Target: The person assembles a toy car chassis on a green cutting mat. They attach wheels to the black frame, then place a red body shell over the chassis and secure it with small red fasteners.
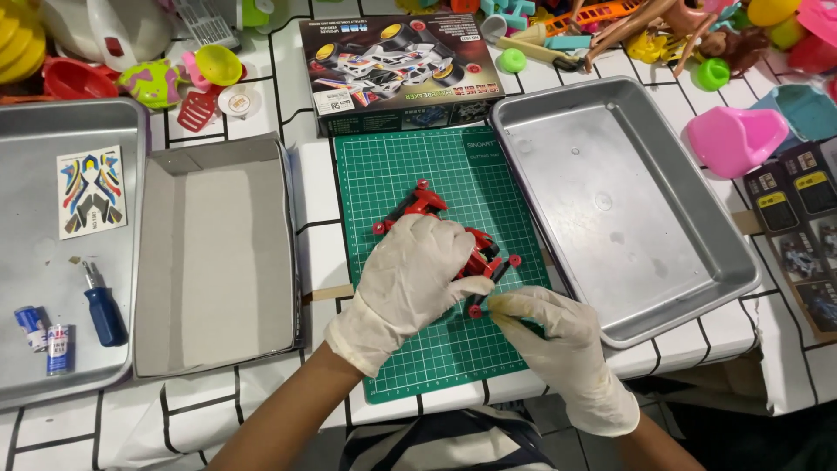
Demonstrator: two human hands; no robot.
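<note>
A red and black toy car [429, 207] lies on a green cutting mat [397, 174]. My left hand [411, 279], in a pale glove, rests on top of the car and holds it down. My right hand [549, 336], also gloved, pinches at a small red wheel [476, 310] at the car's near corner. Much of the car's body is hidden under my left hand.
A metal tray [689, 218] lies right of the mat. Left of it stand an open cardboard box lid [218, 262] and another metal tray [35, 262] holding a sticker sheet [91, 190], a blue screwdriver [103, 310] and two batteries [44, 336]. The kit box [397, 70] and assorted toys lie behind.
</note>
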